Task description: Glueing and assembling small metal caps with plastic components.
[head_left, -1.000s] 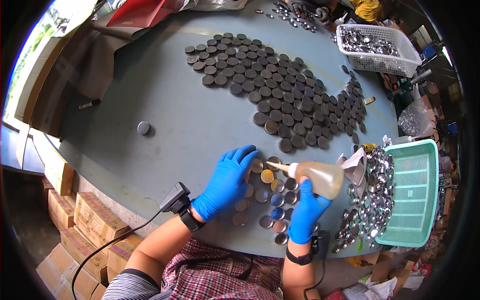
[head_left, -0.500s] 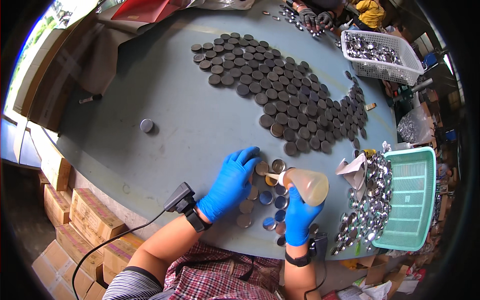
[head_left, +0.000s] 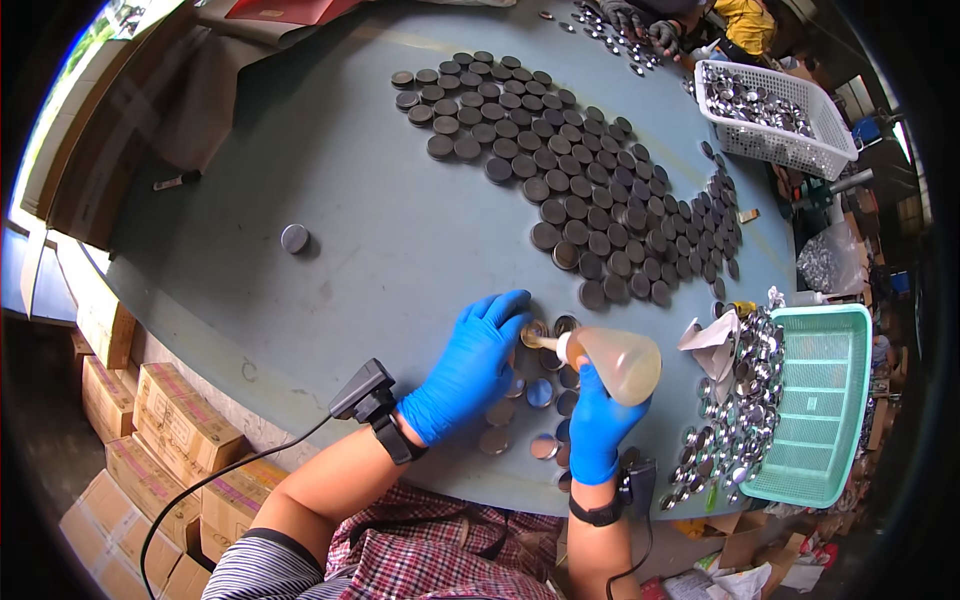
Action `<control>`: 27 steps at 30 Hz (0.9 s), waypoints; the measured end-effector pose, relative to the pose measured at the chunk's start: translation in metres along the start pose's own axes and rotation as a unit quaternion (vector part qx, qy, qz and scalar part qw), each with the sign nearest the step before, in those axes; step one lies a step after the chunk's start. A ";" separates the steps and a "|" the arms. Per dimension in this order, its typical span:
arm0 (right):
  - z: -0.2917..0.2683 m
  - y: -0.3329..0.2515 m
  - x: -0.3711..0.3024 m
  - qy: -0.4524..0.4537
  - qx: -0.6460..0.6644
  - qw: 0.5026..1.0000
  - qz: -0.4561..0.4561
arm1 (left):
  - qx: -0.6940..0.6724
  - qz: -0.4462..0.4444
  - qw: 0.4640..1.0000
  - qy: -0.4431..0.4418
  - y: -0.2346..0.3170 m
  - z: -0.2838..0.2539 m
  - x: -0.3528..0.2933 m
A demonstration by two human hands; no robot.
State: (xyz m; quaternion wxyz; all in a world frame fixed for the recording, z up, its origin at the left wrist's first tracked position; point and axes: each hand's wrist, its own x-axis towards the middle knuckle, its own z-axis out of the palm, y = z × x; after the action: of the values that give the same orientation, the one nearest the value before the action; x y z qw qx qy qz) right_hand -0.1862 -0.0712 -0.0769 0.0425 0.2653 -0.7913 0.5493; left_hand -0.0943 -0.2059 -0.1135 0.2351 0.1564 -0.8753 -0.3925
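My right hand (head_left: 602,425), in a blue glove, is closed round a translucent squeeze bottle (head_left: 628,365) of yellowish liquid. The bottle lies tilted, its nozzle (head_left: 548,343) pointing left, with the tip at a small round metal cap (head_left: 533,332). Beside that cap my left hand (head_left: 465,370), also gloved in blue, has its fingers stretched out; whether a fingertip touches the cap I cannot tell. Several shallow round caps (head_left: 540,393) lie between my hands, some with shiny bluish insides, others coppery (head_left: 494,441). Part of this group is hidden by my hands and the bottle.
Many dark round discs (head_left: 600,218) spread across the grey table (head_left: 380,260). One disc (head_left: 295,238) lies alone at left. On the right are loose shiny caps (head_left: 735,430), a green basket (head_left: 868,400) and a white basket (head_left: 710,125). Another person's gloved hands (head_left: 662,38) are at the far edge.
The nozzle tip has moved slightly left and up, from the yellowish cap to the one above left. My left hand has shifted slightly right. The whole view has shifted a little.
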 end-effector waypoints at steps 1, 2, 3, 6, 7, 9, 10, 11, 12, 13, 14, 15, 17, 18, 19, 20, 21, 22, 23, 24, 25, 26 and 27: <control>0.005 -0.001 0.004 0.000 0.004 1.000 0.026 | 0.001 -0.001 1.000 0.000 -0.002 -0.001 -0.001; 0.009 -0.005 0.007 0.000 0.008 0.999 0.052 | 0.002 -0.001 1.000 0.001 -0.004 -0.001 -0.001; 0.009 -0.012 0.010 0.007 0.061 0.990 0.130 | 0.003 -0.002 1.000 0.000 -0.004 -0.002 -0.003; -0.007 0.011 0.010 0.030 0.007 0.999 0.032 | 0.000 0.001 1.000 0.006 -0.001 0.000 -0.001; -0.009 0.010 0.007 0.029 0.004 0.999 0.043 | 0.002 0.002 1.000 0.008 -0.002 0.001 -0.002; -0.007 0.004 -0.001 0.014 0.007 0.999 0.036 | 0.004 0.001 1.000 0.010 -0.003 0.001 -0.003; -0.005 0.000 -0.004 0.004 0.008 1.000 0.029 | 0.004 0.002 1.000 0.007 -0.003 0.000 -0.002; -0.003 0.004 -0.005 0.002 -0.025 0.999 -0.026 | 0.004 0.003 1.000 0.004 -0.002 0.000 -0.002; -0.001 0.007 -0.003 0.004 -0.026 0.999 -0.025 | 0.003 0.005 1.000 0.002 -0.002 0.000 -0.001; 0.003 0.009 0.000 0.002 -0.016 1.000 0.003 | -0.001 0.005 1.000 0.002 -0.003 0.000 -0.001; 0.006 0.009 0.003 0.001 -0.006 0.999 0.032 | -0.005 0.005 1.000 0.001 -0.003 -0.001 -0.001; 0.005 0.006 0.007 0.002 0.012 0.999 0.050 | -0.005 0.005 1.000 0.000 -0.003 0.000 -0.002; -0.001 0.008 0.008 0.017 0.015 0.998 0.051 | -0.001 0.000 1.000 0.010 -0.002 0.000 -0.002; -0.004 0.009 0.006 0.031 0.017 0.998 0.053 | -0.001 0.000 1.000 0.011 -0.003 0.000 -0.002; -0.004 0.008 0.004 0.030 0.018 0.998 0.051 | 0.003 0.001 1.000 0.011 -0.003 0.001 -0.003; -0.004 0.005 0.000 0.025 0.019 0.999 0.043 | 0.007 0.002 1.000 0.012 -0.004 0.001 -0.003; -0.003 0.002 -0.004 0.020 0.021 0.999 0.035 | 0.007 0.002 1.000 0.014 -0.003 0.001 -0.003; -0.004 0.000 -0.007 0.017 0.021 0.999 0.029 | 0.005 0.001 1.000 0.011 -0.002 0.000 -0.002; -0.003 0.001 -0.006 0.000 -0.009 1.000 -0.004 | 0.002 0.000 1.000 0.008 -0.001 0.000 -0.002; -0.003 0.002 -0.004 0.002 -0.010 1.000 -0.004 | 0.001 0.002 1.000 0.007 0.000 0.001 -0.002; 0.000 0.004 -0.002 0.011 0.010 1.000 0.016 | 0.007 0.004 1.000 0.010 -0.002 0.001 -0.002; 0.001 0.005 -0.001 0.019 0.030 0.999 0.036 | 0.012 0.006 1.000 0.013 -0.003 0.000 -0.002; -0.002 0.002 -0.003 0.050 0.108 0.991 0.069 | 0.013 0.008 1.000 0.012 -0.002 0.000 -0.002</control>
State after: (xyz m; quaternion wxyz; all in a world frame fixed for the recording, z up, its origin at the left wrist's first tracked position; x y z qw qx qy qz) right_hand -0.1855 -0.0678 -0.0791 0.0149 0.1856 -0.7409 0.6453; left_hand -0.0922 -0.2064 -0.1152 0.2470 0.1571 -0.8788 -0.3768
